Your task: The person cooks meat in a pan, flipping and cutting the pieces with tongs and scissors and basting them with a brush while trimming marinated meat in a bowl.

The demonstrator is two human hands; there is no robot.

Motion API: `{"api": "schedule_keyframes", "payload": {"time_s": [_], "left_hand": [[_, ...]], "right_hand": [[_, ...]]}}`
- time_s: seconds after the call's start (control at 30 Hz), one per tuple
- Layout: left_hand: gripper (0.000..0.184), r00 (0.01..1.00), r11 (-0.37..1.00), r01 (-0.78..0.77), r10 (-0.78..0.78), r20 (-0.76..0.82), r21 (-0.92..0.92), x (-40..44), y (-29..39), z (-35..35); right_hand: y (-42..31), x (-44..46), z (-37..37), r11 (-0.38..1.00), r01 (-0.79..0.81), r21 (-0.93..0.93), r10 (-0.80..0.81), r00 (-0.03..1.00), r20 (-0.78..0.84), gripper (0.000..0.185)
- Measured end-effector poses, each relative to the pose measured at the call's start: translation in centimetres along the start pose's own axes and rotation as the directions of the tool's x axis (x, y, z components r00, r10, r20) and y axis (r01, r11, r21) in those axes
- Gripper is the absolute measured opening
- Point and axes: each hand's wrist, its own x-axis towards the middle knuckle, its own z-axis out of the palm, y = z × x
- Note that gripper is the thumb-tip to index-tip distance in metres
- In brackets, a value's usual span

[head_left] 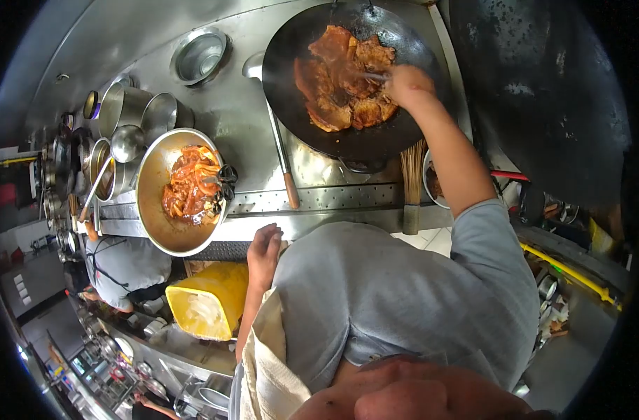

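Several pieces of browned meat [347, 80] lie in a large black wok [284, 91]. Over the wok's right side, my right hand [409, 85] is closed around a thin metal utensil [375, 75], whose far end reaches the meat. My left hand [265, 248] hangs by the counter's front edge, fingers loosely curled together, and whether it holds anything is hidden. Left of it, a metal bowl [151, 224] holds raw meat in red sauce [190, 183], with black-handled tongs [225, 180] at its rim. A ladle with a wooden handle [290, 189] lies between bowl and wok.
An empty metal bowl [200, 57] stands at the back. Pots [116, 108] and another ladle [128, 143] are at the left. A bamboo brush [412, 182] is below the wok. A yellow bin [228, 287] stands low, near another person [127, 269].
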Motion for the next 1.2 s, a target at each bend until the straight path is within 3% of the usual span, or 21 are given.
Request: {"api": "schedule_keyframes", "payload": {"time_s": [0.07, 0.13, 0.17, 0.2, 0.27, 0.4, 0.5, 0.57, 0.7, 0.87, 1.07, 1.13, 1.2], "left_hand": [[0.030, 1.000, 0.999, 0.027, -0.027, 0.014, 0.016, -0.2, -0.3, 0.1], [0.030, 0.999, 0.999, 0.048, -0.048, 0.018, 0.007, -0.5, -0.4, 0.4], [0.030, 0.998, 0.998, 0.066, -0.066, 0.019, -0.005, -0.5, -0.4, 0.5], [0.030, 0.998, 0.998, 0.065, -0.065, 0.010, -0.007, -0.5, -0.2, 0.6], [0.029, 0.999, 0.997, 0.048, -0.049, -0.017, -0.052, -0.8, 0.1, 0.9], [0.029, 0.996, 0.997, 0.068, -0.070, -0.049, -0.031, -1.0, 0.1, 0.9], [0.030, 0.997, 0.998, 0.061, -0.062, -0.036, -0.033, -0.9, 0.3, 1.0], [0.030, 0.998, 0.996, 0.056, -0.058, -0.032, -0.075, -0.8, 0.0, 0.9], [0.030, 0.996, 0.993, 0.069, -0.075, -0.049, -0.101, -0.7, -0.2, 0.4], [0.030, 0.995, 0.990, 0.067, -0.076, -0.064, -0.126, -0.4, -1.5, -0.1], [0.029, 0.996, 0.996, 0.076, -0.077, -0.034, -0.050, -0.1, -0.7, 0.1], [0.029, 0.997, 0.997, 0.063, -0.065, -0.039, -0.051, 0.2, -1.0, 0.1], [0.030, 0.998, 0.997, 0.053, -0.055, -0.043, -0.050, 0.2, -1.1, 0.1]], "right_hand": [[1.0, 1.4, -0.4, 0.996, -0.066, 0.067, 0.067, 0.998, -0.015, 0.030], [1.9, 3.0, -0.1, 0.986, -0.098, 0.133, 0.086, 0.992, 0.095, 0.031], [2.2, 3.7, 1.0, 0.999, -0.037, 0.032, 0.038, 0.999, -0.005, 0.030], [1.8, 3.7, 0.8, 0.999, -0.029, 0.032, 0.029, 1.000, -0.006, 0.030], [0.5, 3.4, 0.3, 0.999, 0.039, 0.002, -0.038, 0.985, -0.165, 0.028], [-3.4, 4.4, 1.2, 0.989, 0.109, -0.098, -0.125, 0.978, -0.169, 0.031], [-7.2, 3.3, 0.7, 0.943, 0.237, -0.234, -0.251, 0.967, -0.034, 0.032], [-8.2, 4.7, 2.8, 0.937, 0.279, -0.211, -0.321, 0.926, -0.198, 0.030], [-8.7, 6.0, 3.2, 0.934, 0.282, -0.219, -0.314, 0.941, -0.127, 0.029], [-5.7, 7.0, 2.2, 0.949, 0.200, -0.243, -0.248, 0.950, -0.189, 0.034], [-0.5, 7.6, 0.3, 0.937, 0.348, -0.025, -0.330, 0.862, -0.386, 0.035], [1.1, 9.2, 0.5, 0.836, 0.532, 0.135, -0.427, 0.785, -0.448, 0.034], [1.9, 10.0, 0.0, 0.851, 0.489, 0.193, -0.398, 0.838, -0.373, 0.036]]}}
